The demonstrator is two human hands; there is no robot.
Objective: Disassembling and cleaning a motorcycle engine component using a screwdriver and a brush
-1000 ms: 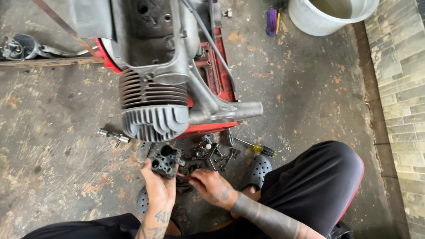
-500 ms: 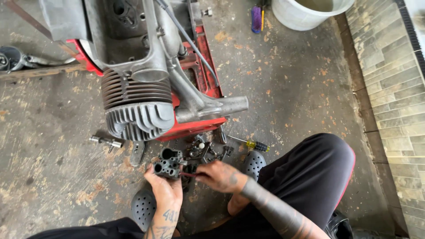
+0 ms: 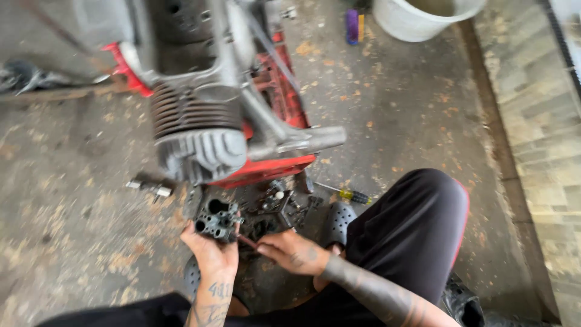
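While crouched over a dirty concrete floor [image 3: 423, 121], holding a small dark metal engine part [image 3: 216, 219] in the left hand [image 3: 210, 254], fingers wrapped around it from below. Right hand [image 3: 295, 251] pinched narrow on a thin red-handled tool [image 3: 247, 241], tip touching the part. Just beyond, a finned grey engine [image 3: 200, 130] on a red stand [image 3: 266, 169]; a screwdriver [image 3: 346, 194] lying nearby.

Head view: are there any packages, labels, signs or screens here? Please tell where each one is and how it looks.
No packages, labels, signs or screens can be made out.
Nearest container: white bucket, top edge, round, plain.
Purple and yellow object, left of the bucket on the floor; too blurred to identify.
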